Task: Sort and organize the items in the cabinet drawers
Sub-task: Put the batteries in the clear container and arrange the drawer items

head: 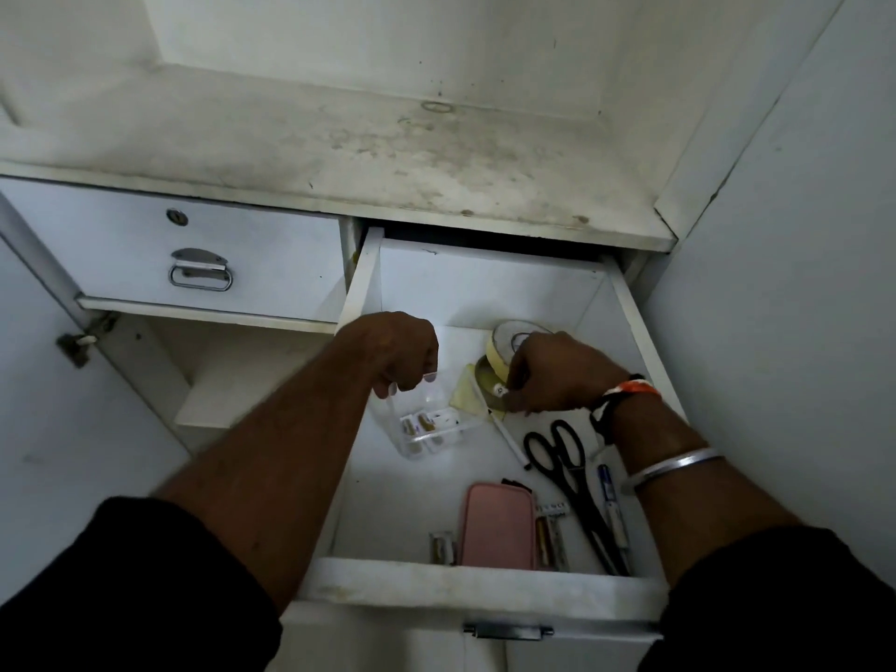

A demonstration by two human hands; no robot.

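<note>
The white drawer (368, 293) on the right stands pulled out. My left hand (397, 354) grips the rim of a clear plastic box (426, 429) with small packets in it, near the drawer's left wall. My right hand (557, 373) curls over a stack of tape rolls (504, 351) at the back of the drawer and seems to pinch the lower roll; the fingertips are hidden. A yellow pad (463, 395) lies beside the rolls. Toward the front lie a black-tipped marker (509, 441), black scissors (562, 472), a pen (611, 502), a pink case (494, 526) and small batteries (550, 540).
To the left is a shut drawer (203, 249) with a metal handle and a lock. A stained white shelf (339, 143) runs above both drawers. An open compartment (232, 371) lies under the left drawer. A white wall (785, 283) stands close on the right.
</note>
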